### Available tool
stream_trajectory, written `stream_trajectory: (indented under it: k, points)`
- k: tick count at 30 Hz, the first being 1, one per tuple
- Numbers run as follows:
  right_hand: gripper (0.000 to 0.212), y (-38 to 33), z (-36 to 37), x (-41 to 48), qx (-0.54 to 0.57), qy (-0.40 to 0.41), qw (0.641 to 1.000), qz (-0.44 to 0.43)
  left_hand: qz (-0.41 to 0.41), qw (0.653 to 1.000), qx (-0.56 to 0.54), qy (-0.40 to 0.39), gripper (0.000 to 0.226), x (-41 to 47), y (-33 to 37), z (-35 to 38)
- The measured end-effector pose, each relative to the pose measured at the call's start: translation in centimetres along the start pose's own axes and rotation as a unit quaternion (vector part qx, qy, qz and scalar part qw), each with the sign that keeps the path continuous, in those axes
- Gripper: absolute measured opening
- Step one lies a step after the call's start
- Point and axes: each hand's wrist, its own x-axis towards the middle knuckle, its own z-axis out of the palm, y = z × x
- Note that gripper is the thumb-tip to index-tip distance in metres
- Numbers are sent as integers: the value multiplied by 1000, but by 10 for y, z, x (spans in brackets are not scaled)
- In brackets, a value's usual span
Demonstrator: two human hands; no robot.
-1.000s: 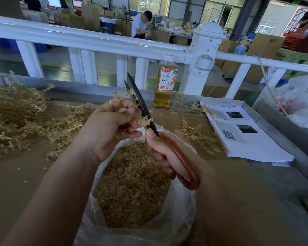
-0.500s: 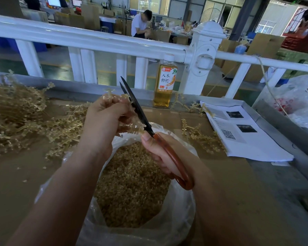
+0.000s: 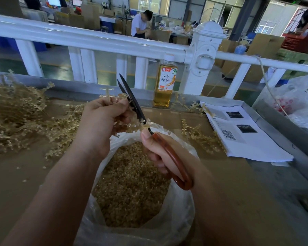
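**Trimming a plastic sprig above the open bag**

Gripped in the left hand (image 3: 103, 119), a pale gold plastic sprig (image 3: 132, 127) is held just above the mouth of the clear plastic bag (image 3: 178, 228). The fingers are curled in and the sprig is pinched between them and the thumb; short studded ends are seen poking out above and below the fist. The scissors (image 3: 134, 103) are held in the right hand (image 3: 160, 153), with the fingers wrapped round the red-brown loop handle and the thumb laid along its top near the pivot. The black blades are pointed up and away, their tips parted a little, and the sprig is met close to the pivot, just beside the left thumb.

The bag is stood on the brown table (image 3: 16, 183), directly under both hands, and is filled to a good depth with small gold cut pieces (image 3: 132, 183). A large tangled heap of uncut sprigs (image 3: 16, 118) is piled to the left, and a few loose sprigs (image 3: 203, 139) are scattered to the right, beside a stack of printed sheets (image 3: 242, 137). A bottle (image 3: 164, 82) of amber drink is stood upright at the far edge, against the white railing (image 3: 96, 41).
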Motion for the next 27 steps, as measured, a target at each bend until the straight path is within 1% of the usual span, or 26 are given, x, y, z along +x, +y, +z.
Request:
stream_trajectory:
  k: [4,10,14,21,25,27]
  points:
    - [44,-5,2,-4,27,1,1000,13,-3,1000,-2,-5,23,0,1,0]
    - [42,-9,0,-3,8,-6,999,32,4,1000,20,1,15,1,-1,0]
    - [42,-7,1,-3,-14,13,1000,19,0,1000,26,1,13,1,-1,0]
    - [42,-4,1,-4,23,-5,999,31,-11,1000,6,-27,18,2,0,-3]
    - [43,0,2,-2,43,-15,999,29,-15,999,7,-28,17,4,0,-7]
    - [42,-3,1,-4,68,-6,997,43,-15,999,7,-27,17,4,-1,-7]
